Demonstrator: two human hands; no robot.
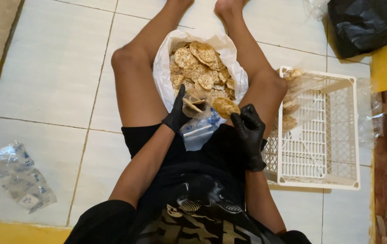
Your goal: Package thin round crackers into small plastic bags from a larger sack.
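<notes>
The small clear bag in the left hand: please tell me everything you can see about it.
The small clear bag is a thin transparent plastic pouch with blue print on its lower part. The left hand, in a black glove, holds its mouth open above the person's lap, and the rest hangs down. At least one round cracker lies inside. The right hand, also gloved, brings another round cracker to the opening. Just behind it stands the big white bag of crackers.

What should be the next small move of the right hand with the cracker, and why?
Probably the right hand should slide the round cracker into the small clear bag. The left hand holds that bag with its mouth open, one cracker already shows inside, and the held cracker sits just beside the opening, above the big white bag of crackers.
</notes>
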